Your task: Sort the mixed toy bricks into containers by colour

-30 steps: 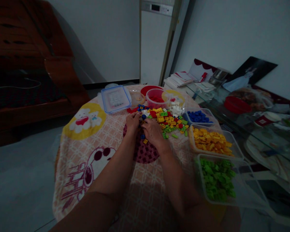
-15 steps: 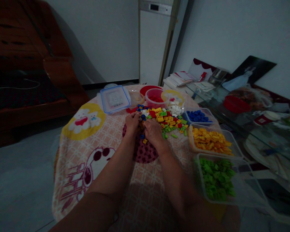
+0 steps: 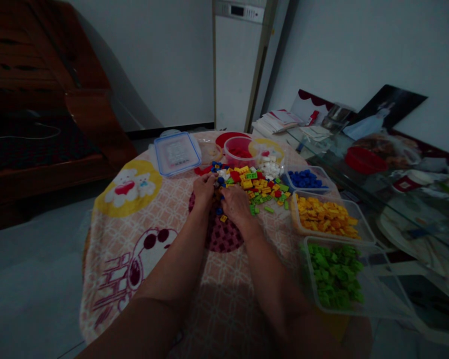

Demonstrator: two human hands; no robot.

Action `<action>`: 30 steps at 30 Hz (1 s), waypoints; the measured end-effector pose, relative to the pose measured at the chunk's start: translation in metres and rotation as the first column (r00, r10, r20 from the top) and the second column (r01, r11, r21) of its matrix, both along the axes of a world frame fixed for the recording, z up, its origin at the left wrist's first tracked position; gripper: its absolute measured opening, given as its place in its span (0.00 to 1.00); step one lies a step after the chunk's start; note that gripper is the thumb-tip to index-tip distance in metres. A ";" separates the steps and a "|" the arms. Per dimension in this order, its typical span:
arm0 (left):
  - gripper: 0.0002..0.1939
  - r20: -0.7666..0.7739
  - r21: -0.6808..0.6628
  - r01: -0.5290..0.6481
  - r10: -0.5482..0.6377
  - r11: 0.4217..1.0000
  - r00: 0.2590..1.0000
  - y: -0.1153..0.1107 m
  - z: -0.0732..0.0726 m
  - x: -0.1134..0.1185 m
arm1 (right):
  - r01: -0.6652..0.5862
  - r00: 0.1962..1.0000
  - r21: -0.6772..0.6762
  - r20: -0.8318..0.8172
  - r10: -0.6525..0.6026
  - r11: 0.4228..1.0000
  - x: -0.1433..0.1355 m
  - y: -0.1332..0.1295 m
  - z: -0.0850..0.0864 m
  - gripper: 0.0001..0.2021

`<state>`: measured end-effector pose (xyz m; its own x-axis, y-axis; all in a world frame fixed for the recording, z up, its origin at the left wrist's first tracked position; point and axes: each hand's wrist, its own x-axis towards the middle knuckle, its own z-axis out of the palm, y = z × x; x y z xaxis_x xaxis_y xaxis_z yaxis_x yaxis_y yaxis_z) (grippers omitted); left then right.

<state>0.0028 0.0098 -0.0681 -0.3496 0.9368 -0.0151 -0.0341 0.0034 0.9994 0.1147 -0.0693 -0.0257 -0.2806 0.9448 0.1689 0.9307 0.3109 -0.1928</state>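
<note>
A loose pile of toy building bricks (image 3: 261, 184) in yellow, green, red, white and blue lies mid-table. At its left edge my left hand (image 3: 205, 188) has its fingers closed together near blue and white bricks. My right hand (image 3: 235, 202) is beside it, fingers curled down among the bricks; what either hand grips is too small and dark to make out. A yellow brick (image 3: 223, 218) lies apart, just below the hands. To the right stand boxes of sorted bricks: a blue-brick box (image 3: 327, 174), a yellow-brick box (image 3: 368, 232) and a green-brick box (image 3: 381, 279).
A pink round tub (image 3: 243, 160) with red bricks and a white brick heap (image 3: 271, 168) are at the back. A blue-rimmed lid (image 3: 177, 154) lies back left. A cluttered glass table (image 3: 344, 192) adjoins on the right; a wooden bench (image 3: 86, 124) is at left.
Both hands stay at the left edge of the brick pile, with only slight finger movement. The whole view has shifted very slightly.
</note>
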 end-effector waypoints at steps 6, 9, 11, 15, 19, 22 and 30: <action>0.13 0.021 -0.001 0.008 -0.008 1.000 1.000 0.000 0.001 0.000 | 0.013 1.000 0.009 0.013 -0.013 1.000 -0.004 -0.001 -0.001 0.12; 0.11 0.002 -0.002 -0.004 0.004 1.000 1.000 0.000 0.002 0.000 | 0.079 0.992 0.004 -0.102 -0.079 0.997 -0.002 0.000 0.001 0.11; 0.10 0.000 -0.001 -0.005 0.005 1.000 1.000 -0.001 0.003 0.000 | 0.159 0.960 0.004 -0.234 -0.154 0.987 0.004 0.003 0.004 0.11; 0.10 0.023 0.010 -0.010 0.010 1.000 1.000 -0.002 0.003 0.001 | 0.347 0.781 0.001 -0.554 -0.288 0.938 0.028 0.011 0.008 0.09; 0.10 0.040 -0.004 -0.013 0.013 1.000 0.999 -0.002 0.003 0.002 | 0.597 0.494 -0.025 -0.776 -0.392 0.802 0.068 0.017 0.006 0.11; 0.10 0.039 -0.011 -0.019 0.020 1.000 0.999 -0.002 0.002 0.002 | 0.747 0.324 -0.008 -0.869 -0.375 0.665 0.100 0.017 0.004 0.15; 0.10 0.060 0.001 -0.017 0.017 1.000 0.998 -0.002 0.001 0.002 | 0.883 0.297 0.137 -0.904 -0.308 0.449 0.129 0.007 0.010 0.22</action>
<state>0.0050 0.0080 -0.0675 -0.3644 0.9306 -0.0354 -0.0942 0.0010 0.9956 0.2438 -0.0625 -0.0159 0.8126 0.3684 0.4516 0.4805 0.0150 -0.8768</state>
